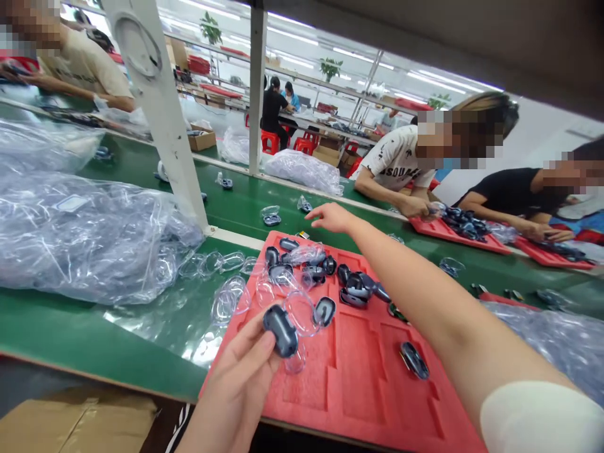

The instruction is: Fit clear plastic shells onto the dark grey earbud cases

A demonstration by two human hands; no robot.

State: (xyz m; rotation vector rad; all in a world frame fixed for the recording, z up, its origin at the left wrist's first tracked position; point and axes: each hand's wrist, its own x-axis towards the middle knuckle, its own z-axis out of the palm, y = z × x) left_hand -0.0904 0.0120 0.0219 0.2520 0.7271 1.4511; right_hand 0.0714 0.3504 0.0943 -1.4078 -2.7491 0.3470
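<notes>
My left hand (248, 368) pinches a glossy dark blue earbud case shell (280, 329) between thumb and fingers, above the near part of a red tray (306, 390). Just beyond it lie a clear plastic ring-shaped cover (301, 313) and a shell (324, 311) with its hollow side showing. My right hand (334, 218) stretches past the tray's far edge over the green belt, fingers apart, with nothing seen in it. Close to its fingertips a small dark case with a clear cover (304, 205) rests on the belt. Several dark case parts (356, 286) lie heaped on the tray.
A large bag of clear covers (89, 239) lies at left, with loose clear covers (230, 299) beside the tray. A white post (163, 119) rises from the bench. More cases (271, 216) sit on the green belt (236, 211). Co-workers (396, 157) work across it at red trays.
</notes>
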